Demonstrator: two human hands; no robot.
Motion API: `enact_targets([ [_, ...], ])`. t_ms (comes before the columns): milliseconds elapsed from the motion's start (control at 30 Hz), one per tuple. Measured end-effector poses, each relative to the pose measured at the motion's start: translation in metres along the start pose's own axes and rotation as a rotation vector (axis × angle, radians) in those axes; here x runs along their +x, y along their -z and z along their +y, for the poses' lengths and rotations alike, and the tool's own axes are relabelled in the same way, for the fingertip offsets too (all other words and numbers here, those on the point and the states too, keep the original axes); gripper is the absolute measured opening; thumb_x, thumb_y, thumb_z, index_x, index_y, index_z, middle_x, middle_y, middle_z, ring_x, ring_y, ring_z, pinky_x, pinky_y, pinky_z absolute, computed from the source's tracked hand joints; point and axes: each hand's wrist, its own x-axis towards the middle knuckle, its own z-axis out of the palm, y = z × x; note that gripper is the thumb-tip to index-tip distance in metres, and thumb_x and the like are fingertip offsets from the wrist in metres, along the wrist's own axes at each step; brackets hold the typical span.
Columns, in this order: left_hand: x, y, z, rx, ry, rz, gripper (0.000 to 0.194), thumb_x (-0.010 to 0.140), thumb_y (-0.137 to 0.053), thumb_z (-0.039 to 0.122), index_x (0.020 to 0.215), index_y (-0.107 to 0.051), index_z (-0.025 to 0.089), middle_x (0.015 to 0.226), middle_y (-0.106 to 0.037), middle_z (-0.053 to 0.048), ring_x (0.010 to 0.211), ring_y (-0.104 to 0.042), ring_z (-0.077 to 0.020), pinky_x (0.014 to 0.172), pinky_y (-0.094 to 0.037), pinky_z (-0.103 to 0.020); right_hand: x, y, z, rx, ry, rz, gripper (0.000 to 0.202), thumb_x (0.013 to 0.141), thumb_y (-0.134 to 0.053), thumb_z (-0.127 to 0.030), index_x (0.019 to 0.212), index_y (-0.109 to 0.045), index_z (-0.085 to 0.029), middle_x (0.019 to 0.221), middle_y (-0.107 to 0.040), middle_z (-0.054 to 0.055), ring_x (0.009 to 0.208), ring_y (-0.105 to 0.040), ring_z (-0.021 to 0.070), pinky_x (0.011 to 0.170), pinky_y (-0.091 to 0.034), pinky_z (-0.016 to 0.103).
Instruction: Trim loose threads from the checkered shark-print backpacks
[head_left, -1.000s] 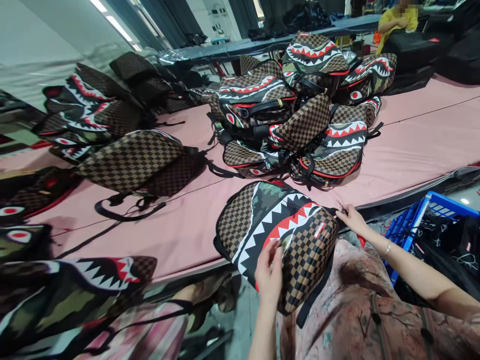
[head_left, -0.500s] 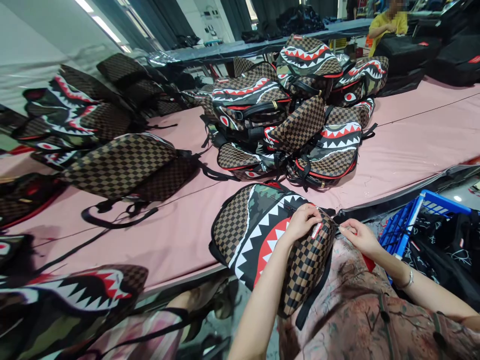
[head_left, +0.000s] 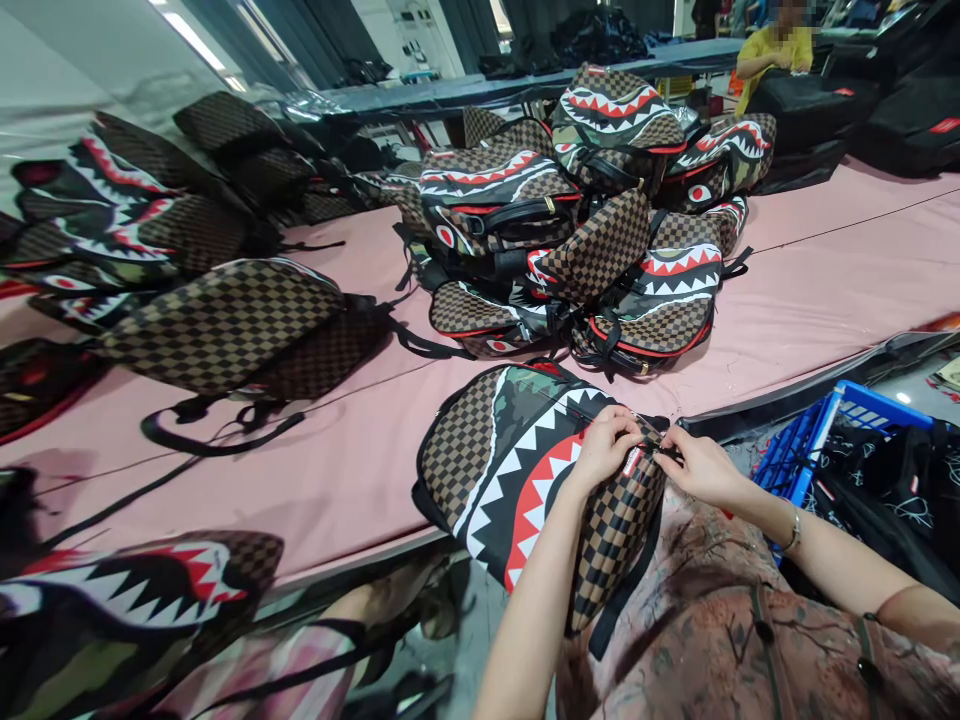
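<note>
A backpack (head_left: 491, 465) with brown-black checks, a camouflage patch and a red-and-white shark-tooth print lies tilted at the table's near edge, partly over my lap. My left hand (head_left: 606, 448) rests on its checked side, fingers curled and pinching the bag's edge beside a small red-and-white label (head_left: 632, 460). Close to it, my right hand (head_left: 694, 465) has its thumb and fingers pressed together at the same edge, near the bag's top end. What lies between those right fingertips is too small to make out. A black strap (head_left: 626, 605) hangs below the bag.
More shark-print backpacks (head_left: 495, 195) are heaped on the pink table (head_left: 817, 270), with others at the left. A blue crate (head_left: 817, 440) of black items stands at my right. A person in a yellow top (head_left: 776, 50) is at the far side, behind black bags (head_left: 806, 110).
My right hand has moved left along the backpack's edge, closer to my left hand. My left hand stays almost in place. The view has shifted slightly.
</note>
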Motion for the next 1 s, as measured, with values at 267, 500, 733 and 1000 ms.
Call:
enact_targets([
  [267, -0.007, 0.011, -0.007, -0.030, 0.197, 0.360, 0.022, 0.078, -0.049, 0.030, 0.063, -0.059, 0.016, 0.080, -0.058, -0.006, 0.084, -0.056, -0.0197, 0.081, -0.044, -0.036, 0.006, -0.001, 0.025, 0.351, 0.061, 0.040, 0.019, 0.080, -0.050, -0.037, 0.086, -0.057, -0.020, 0.074, -0.064, 0.000, 0.060, -0.055, 0.0133, 0.055, -0.039, 0.023],
  [500, -0.048, -0.004, 0.027, 0.201, 0.241, 0.382, 0.015, 0.077, -0.054, 0.031, 0.082, -0.062, 0.020, 0.111, -0.051, -0.008, 0.108, -0.047, -0.0239, 0.093, -0.036, -0.042, 0.030, 0.009, 0.061, 0.346, 0.335, -0.008, 0.019, 0.081, -0.052, -0.029, 0.095, -0.061, -0.019, 0.092, -0.064, 0.006, 0.083, -0.058, 0.0183, 0.074, -0.044, 0.030],
  [733, -0.053, -0.036, 0.044, 0.304, 0.274, 0.351, 0.012, 0.074, -0.058, 0.027, 0.066, -0.058, 0.018, 0.100, -0.057, -0.008, 0.096, -0.050, -0.0251, 0.084, -0.038, -0.044, 0.049, 0.031, 0.056, 0.177, 0.564, -0.123, 0.021, 0.086, -0.047, -0.030, 0.099, -0.059, -0.019, 0.090, -0.062, 0.007, 0.084, -0.056, 0.0190, 0.077, -0.044, 0.033],
  [1000, -0.050, -0.043, 0.019, -0.113, 0.372, 0.491, 0.022, 0.077, -0.051, 0.029, 0.060, -0.056, 0.017, 0.088, -0.060, -0.008, 0.087, -0.055, -0.0199, 0.084, -0.042, -0.038, 0.069, 0.030, 0.052, 0.204, 0.659, -0.216, 0.021, 0.087, -0.047, -0.032, 0.097, -0.061, -0.019, 0.089, -0.063, 0.006, 0.085, -0.057, 0.0182, 0.077, -0.044, 0.031],
])
